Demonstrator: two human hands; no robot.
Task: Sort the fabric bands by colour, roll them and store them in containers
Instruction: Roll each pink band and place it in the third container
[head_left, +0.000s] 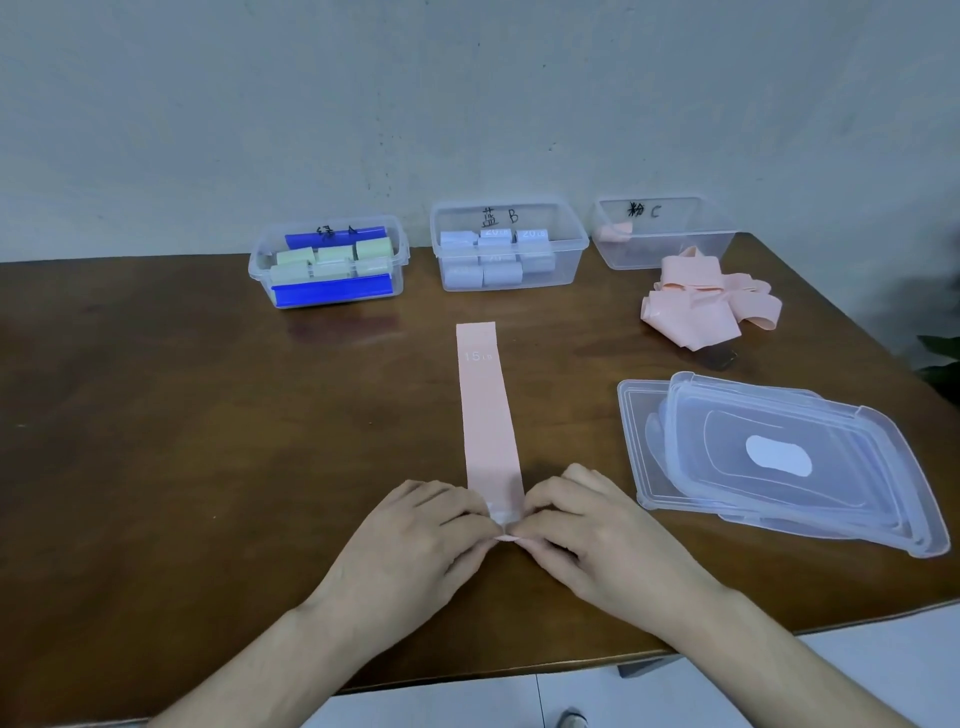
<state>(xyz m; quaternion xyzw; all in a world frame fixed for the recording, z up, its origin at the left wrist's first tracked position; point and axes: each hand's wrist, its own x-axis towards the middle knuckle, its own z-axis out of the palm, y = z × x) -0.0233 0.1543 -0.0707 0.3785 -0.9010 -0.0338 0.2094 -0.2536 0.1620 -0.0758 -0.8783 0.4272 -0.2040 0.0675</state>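
A pink fabric band (487, 410) marked "15 LB" lies flat and straight on the brown table, running away from me. My left hand (415, 540) and my right hand (587, 530) pinch its near end from both sides, where a small roll is curled up. At the back stand three clear containers: the left container (328, 265) with green rolls, the middle container (509, 247) with blue rolls, and the right container (662, 234) with one pink roll in its left corner. A heap of loose pink bands (711, 301) lies in front of the right container.
Stacked clear lids (789, 457) lie on the right of the table, close to my right hand. The table's near edge (467, 670) runs just under my forearms. A grey wall stands behind the containers. A dark plant leaf shows at the far right edge.
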